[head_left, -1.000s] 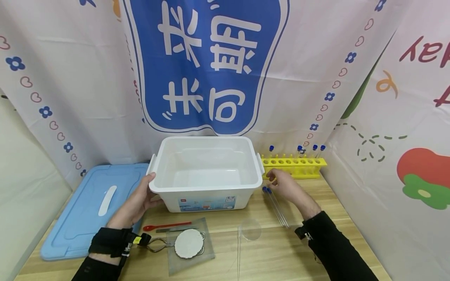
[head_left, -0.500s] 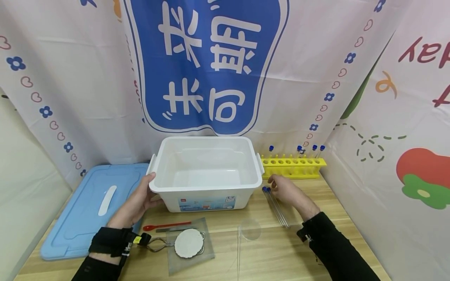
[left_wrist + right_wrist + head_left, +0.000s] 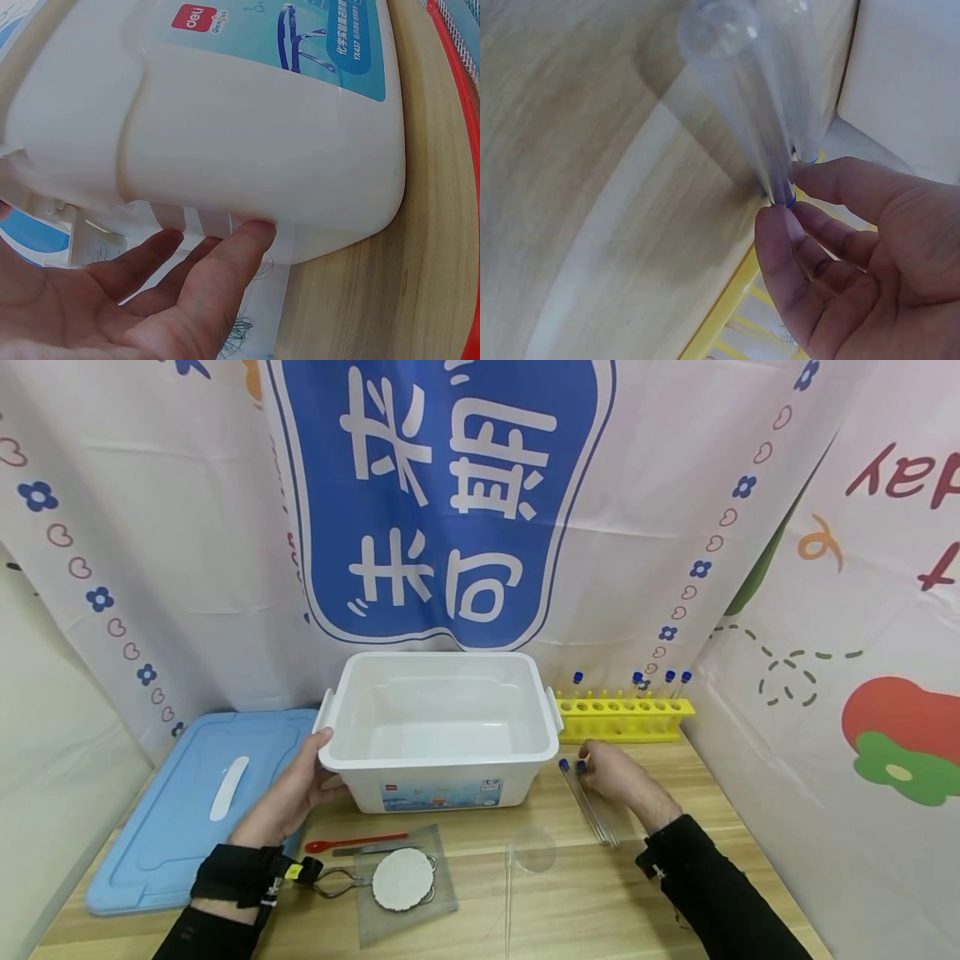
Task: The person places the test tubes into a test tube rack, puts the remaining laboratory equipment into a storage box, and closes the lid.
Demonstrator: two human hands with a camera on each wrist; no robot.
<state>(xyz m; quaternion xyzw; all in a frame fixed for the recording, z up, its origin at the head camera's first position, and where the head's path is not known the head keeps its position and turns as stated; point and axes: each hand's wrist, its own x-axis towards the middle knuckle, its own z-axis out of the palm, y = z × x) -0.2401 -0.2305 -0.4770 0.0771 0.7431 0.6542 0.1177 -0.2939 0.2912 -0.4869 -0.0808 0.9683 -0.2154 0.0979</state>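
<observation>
My left hand holds the left end of the white plastic box, thumb at the rim; its fingertips touch the wall below in the left wrist view. To the right of the box my right hand pinches a clear test tube by its blue-capped end, between thumb and fingertips. A second capped test tube lies close beside it on the table, its capped end apart. Behind them stands the yellow test tube rack with several blue-capped tubes.
A blue lid lies at the left. Along the front are a red spoon, a grey mesh sheet under a white scalloped disc, a clear round dish and a thin glass rod. A curtain hangs behind.
My right hand has shifted slightly right and toward me. One tube's blue cap has moved right with it, away from the other cap. The left hand stays on the box.
</observation>
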